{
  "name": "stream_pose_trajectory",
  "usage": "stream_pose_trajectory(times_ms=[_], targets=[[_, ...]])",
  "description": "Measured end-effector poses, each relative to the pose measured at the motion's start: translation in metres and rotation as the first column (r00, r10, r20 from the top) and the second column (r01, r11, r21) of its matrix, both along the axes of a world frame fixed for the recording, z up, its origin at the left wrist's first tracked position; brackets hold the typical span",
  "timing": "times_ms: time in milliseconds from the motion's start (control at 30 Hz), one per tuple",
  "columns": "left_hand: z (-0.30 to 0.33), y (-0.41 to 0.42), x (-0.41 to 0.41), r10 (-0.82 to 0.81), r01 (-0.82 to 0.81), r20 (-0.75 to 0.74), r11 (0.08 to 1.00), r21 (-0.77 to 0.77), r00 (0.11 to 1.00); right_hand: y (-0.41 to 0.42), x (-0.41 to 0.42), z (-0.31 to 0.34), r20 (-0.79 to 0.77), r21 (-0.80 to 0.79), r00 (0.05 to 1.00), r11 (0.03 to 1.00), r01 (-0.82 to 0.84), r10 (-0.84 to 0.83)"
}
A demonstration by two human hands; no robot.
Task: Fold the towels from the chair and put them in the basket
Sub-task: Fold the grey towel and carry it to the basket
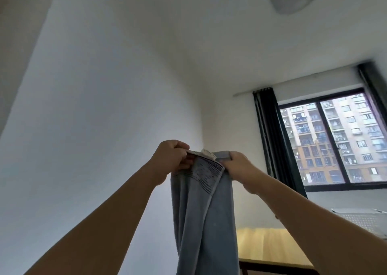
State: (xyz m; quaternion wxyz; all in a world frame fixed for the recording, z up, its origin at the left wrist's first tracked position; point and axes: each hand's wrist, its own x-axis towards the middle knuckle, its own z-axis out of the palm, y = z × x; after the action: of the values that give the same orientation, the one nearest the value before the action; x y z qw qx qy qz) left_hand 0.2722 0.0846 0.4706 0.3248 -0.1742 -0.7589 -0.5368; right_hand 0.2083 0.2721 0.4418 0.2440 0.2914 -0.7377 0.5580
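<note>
1. Both arms reach up high. The left hand [171, 155] pinches the top edge of a blue towel [204, 212], with its fingers curled tight on the cloth.
2. The right hand [238, 165] grips the other top corner, fingers curled round it. The two hands are close together.
3. The towel hangs down long and loose between the arms. It looks doubled over lengthwise, so I think the folding has only just begun.
4. Lower down on the right is a wooden table [270, 245]. A white basket [364, 218] with little holes sits near it. I cannot see inside the basket.
5. Far back is a window [333, 138] with a dark curtain [270, 132]. I cannot see the chair.
6. This towel is not yet fully folded and not yet in the basket.
</note>
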Motion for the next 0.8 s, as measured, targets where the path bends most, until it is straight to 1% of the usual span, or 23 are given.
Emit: stream_pose_trajectory(times_ms=[33,100,167,200,267,300,367,400,433,500,533,633,700,767,800], targets=[[0.005,0.001,-0.001,0.079,-0.085,-0.074,0.993,-0.077,0.994,0.001,0.003,0.008,-0.065,-0.007,0.997,1.0,0.029,-0.029],[0.016,0.002,0.003,0.207,-0.242,-0.211,0.957,-0.158,0.955,0.004,0.007,0.023,-0.182,-0.01,0.978,0.995,0.098,-0.098],[0.024,0.002,0.006,0.295,-0.355,-0.31,0.921,-0.162,0.904,0.003,0.016,0.034,-0.288,0.031,0.945,0.985,0.17,-0.154],[0.027,0.001,0.007,0.322,-0.39,-0.339,0.909,-0.151,0.884,0.002,0.021,0.038,-0.313,0.057,0.932,0.976,0.211,-0.183],[0.033,0.001,0.009,0.362,-0.434,-0.364,0.89,-0.138,0.858,-0.001,0.032,0.046,-0.295,0.107,0.938,0.969,0.221,-0.182],[0.036,0.001,0.01,0.38,-0.452,-0.366,0.882,-0.134,0.85,-0.003,0.037,0.048,-0.274,0.128,0.951,0.975,0.183,-0.143],[0.039,0.0,0.011,0.413,-0.478,-0.353,0.871,-0.118,0.84,-0.004,0.045,0.051,-0.182,0.136,0.983,0.991,-0.006,0.031],[0.04,-0.001,0.011,0.429,-0.488,-0.345,0.866,-0.105,0.835,-0.004,0.049,0.051,-0.132,0.148,0.983,0.983,-0.105,0.125],[0.041,-0.002,0.012,0.446,-0.501,-0.338,0.86,-0.092,0.828,-0.002,0.053,0.05,-0.104,0.207,0.976,0.964,-0.166,0.191],[0.042,-0.003,0.013,0.471,-0.514,-0.318,0.855,-0.066,0.823,-0.002,0.059,0.045,-0.122,0.358,0.965,0.917,-0.174,0.231],[0.043,-0.004,0.014,0.475,-0.513,-0.308,0.857,-0.05,0.824,-0.004,0.059,0.044,-0.143,0.388,0.965,0.91,-0.15,0.22],[0.041,-0.007,0.013,0.467,-0.5,-0.286,0.864,-0.05,0.836,-0.009,0.048,0.043,-0.204,0.346,0.965,0.934,-0.087,0.165],[0.037,-0.008,0.012,0.455,-0.49,-0.28,0.869,-0.068,0.846,-0.012,0.039,0.043,-0.258,0.285,0.962,0.958,-0.016,0.093],[0.031,-0.009,0.012,0.463,-0.509,-0.284,0.853,-0.114,0.839,-0.014,0.033,0.045,-0.231,0.174,0.971,0.984,-0.023,0.063],[0.029,-0.01,0.013,0.481,-0.536,-0.28,0.826,-0.171,0.831,-0.014,0.032,0.046,-0.205,0.111,0.977,0.993,-0.041,0.063]])
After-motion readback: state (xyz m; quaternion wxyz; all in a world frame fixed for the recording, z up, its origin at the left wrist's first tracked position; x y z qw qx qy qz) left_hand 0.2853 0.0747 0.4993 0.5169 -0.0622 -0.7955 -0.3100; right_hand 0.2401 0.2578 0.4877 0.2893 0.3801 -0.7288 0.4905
